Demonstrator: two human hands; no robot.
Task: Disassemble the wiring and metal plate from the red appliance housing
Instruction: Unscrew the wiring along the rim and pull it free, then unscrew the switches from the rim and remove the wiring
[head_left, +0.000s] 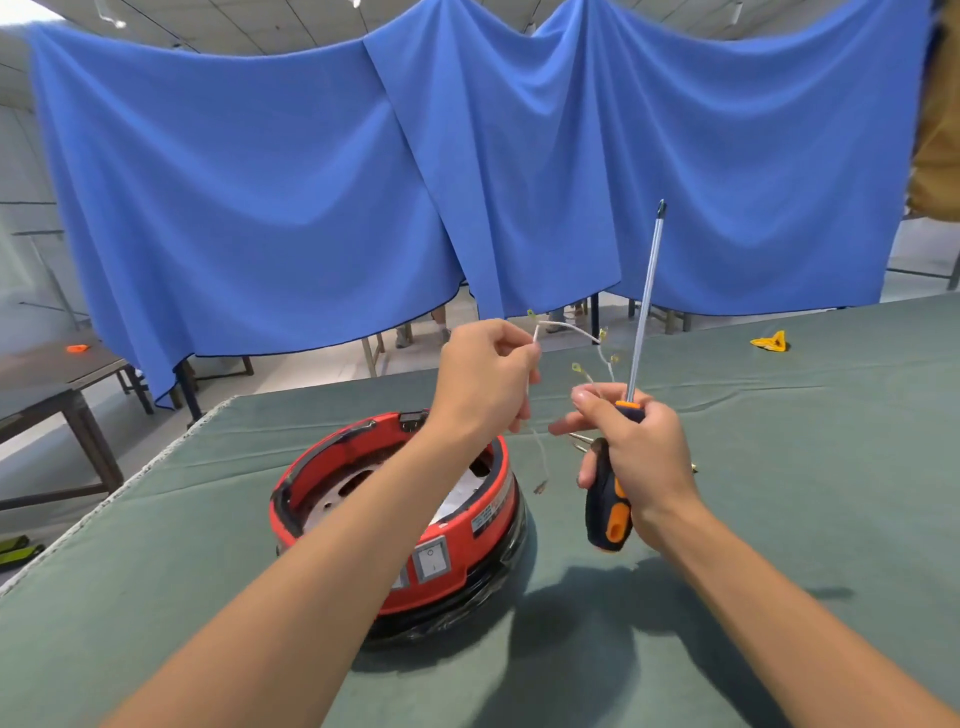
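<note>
- The red appliance housing (400, 519) sits on the green table cover (779, 467), open side up, a metal plate (343, 491) inside it.
- Above the housing's far rim, the left hand (485, 379) pinches thin white wiring (569, 328) between curled fingers.
- Just right of the housing, the right hand (636, 457) wraps a screwdriver (613, 499), shaft pointing up.
- A yellow object (771, 342) lies far beyond the housing.

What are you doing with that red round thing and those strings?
A person is taking it apart. The left hand pinches thin white wires, lifted clear of the red housing. The right hand grips a screwdriver, tip pointing up. The metal plate still sits inside the housing.
</note>
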